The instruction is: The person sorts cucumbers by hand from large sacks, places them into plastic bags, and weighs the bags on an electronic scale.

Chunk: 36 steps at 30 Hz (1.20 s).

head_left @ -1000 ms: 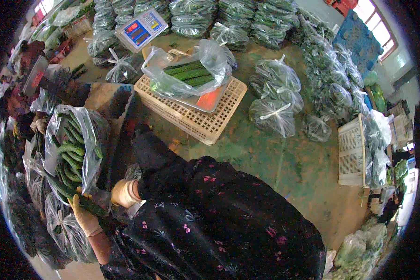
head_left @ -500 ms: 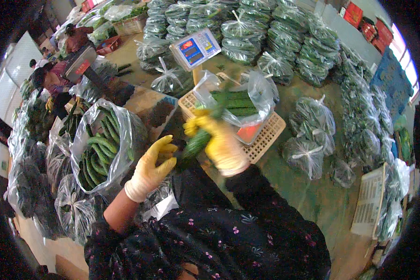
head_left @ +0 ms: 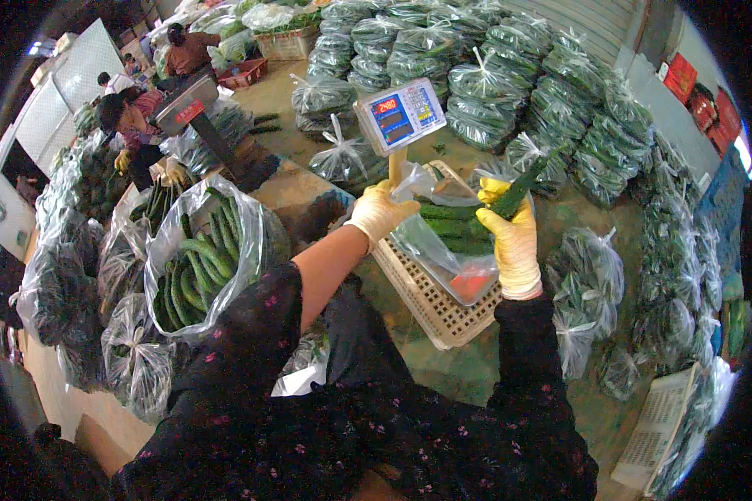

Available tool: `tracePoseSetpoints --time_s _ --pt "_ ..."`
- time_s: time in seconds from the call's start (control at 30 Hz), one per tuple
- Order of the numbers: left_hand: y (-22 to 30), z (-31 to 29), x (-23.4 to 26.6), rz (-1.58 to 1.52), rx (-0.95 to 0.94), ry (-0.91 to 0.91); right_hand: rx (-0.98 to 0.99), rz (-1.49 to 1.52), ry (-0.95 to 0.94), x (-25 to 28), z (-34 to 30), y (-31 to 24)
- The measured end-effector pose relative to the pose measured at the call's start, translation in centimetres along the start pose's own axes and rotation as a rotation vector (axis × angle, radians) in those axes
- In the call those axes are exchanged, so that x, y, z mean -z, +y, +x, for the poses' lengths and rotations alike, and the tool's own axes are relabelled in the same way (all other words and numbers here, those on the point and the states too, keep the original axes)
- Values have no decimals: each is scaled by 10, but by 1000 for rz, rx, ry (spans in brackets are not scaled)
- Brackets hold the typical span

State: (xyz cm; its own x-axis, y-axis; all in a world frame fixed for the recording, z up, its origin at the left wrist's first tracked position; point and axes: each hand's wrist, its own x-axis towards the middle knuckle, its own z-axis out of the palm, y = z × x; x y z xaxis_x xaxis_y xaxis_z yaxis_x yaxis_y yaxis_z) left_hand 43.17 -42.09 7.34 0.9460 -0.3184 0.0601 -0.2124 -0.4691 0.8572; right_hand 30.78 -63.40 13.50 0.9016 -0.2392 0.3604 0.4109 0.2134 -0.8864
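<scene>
My right hand [head_left: 515,242], in a yellow and white glove, grips a green cucumber [head_left: 520,185] that points up and to the right. It is at the right side of a clear plastic bag [head_left: 429,269] lying open on a weighing scale. Several cucumbers [head_left: 455,227] rest side by side inside the bag. My left hand [head_left: 382,219], gloved alike, is closed at the bag's left edge, below the scale's display [head_left: 400,116]. A beige perforated crate [head_left: 443,328] stands under the scale and bag.
On the left stands an open clear bag [head_left: 160,313] full of curved cucumbers. Stacked filled bags [head_left: 485,92] line the back, and tied bags [head_left: 589,292] lie at right. Another person [head_left: 134,125] sits at a second scale [head_left: 185,104] at far left.
My right hand has carried the cucumber rightward and up over the bag. My left hand has reached from near my lap to the bag's left edge and closed. The view has shifted.
</scene>
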Motion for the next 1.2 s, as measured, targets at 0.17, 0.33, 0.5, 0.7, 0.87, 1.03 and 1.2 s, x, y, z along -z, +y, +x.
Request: tracePoseSetpoints --time_s 0.17,0.33,0.5,0.7,0.87,1.03,1.2 --pt "-18 22 -17 -677 165 2 -23 -156 -233 -18 22 44" --pt "91 -3 26 -833 -69 -90 156 -998 -471 30 61 88" --pt "98 -40 39 -792 -49 -175 65 -1466 -624 38 105 116" --pt "74 -55 57 -846 -14 -159 -310 -1332 -352 111 111 163" --pt "54 -59 53 -833 -6 -164 -370 -1321 -167 150 70 109" --pt "40 -63 38 -862 -3 -184 -408 -1329 -199 149 36 53" --pt "24 -65 39 -767 -52 -111 -280 -1097 -257 108 9 20"
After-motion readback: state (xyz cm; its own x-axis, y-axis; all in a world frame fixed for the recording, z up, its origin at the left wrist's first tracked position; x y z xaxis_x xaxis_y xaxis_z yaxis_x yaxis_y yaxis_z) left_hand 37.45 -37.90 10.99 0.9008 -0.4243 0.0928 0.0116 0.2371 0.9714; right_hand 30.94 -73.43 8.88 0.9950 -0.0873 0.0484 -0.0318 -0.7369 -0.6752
